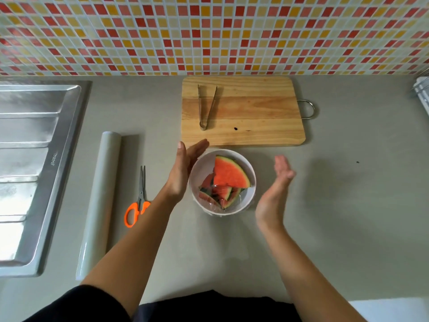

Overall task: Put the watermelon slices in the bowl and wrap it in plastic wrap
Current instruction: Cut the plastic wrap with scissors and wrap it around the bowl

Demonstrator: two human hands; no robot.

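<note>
Now, the red wedge-cut watermelon slices (228, 175) sit piled in the round white bowl (253, 189) on the grey surface (336, 205), right in front of you. Clear plastic film (210, 203) looks stretched over it, with glints at the near rim. Both hands are spread flat and hold nothing: left hand (183, 173) edge-on just beside the bowl's left wall, right hand (274, 194) apart on the right, blurred. Bring both palms in and smooth the film down the sides evenly; don't tip the bowl. Nothing seems to block you: the pale plastic wrap roll (102, 194) and orange-handled scissors (139, 201) lie to the left, the wooden cutting board (255, 126) with metal tongs (206, 108) behind.
</note>
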